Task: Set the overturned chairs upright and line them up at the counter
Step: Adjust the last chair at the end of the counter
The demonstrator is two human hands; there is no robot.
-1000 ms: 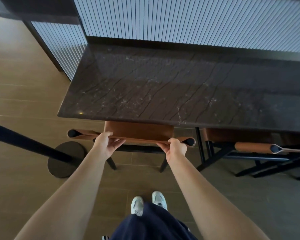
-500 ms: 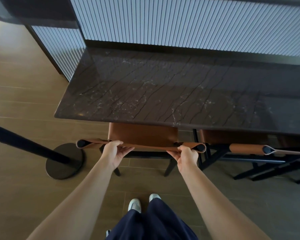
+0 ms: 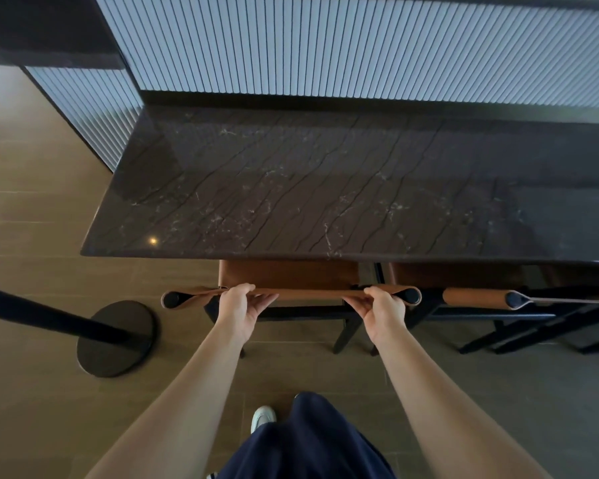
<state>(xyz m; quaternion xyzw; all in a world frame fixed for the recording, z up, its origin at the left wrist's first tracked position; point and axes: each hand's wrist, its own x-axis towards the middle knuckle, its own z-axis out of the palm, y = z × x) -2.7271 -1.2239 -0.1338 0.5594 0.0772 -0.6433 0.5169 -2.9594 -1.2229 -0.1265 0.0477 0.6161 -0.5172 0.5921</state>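
With the left hand [image 3: 239, 309] and right hand [image 3: 382, 311] each pinching the top edge of its tan backrest, the upright chair [image 3: 291, 276] has slid rightwards, closing up just beside the neighbouring chair [image 3: 478, 297] at the marble counter [image 3: 291, 202], so the line-up looks nearly finished.

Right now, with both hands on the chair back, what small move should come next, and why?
Probably let go. The left hand and right hand grip the back of the upright chair, whose seat already sits under the counter; its back looks level with the neighbouring chair close beside it.
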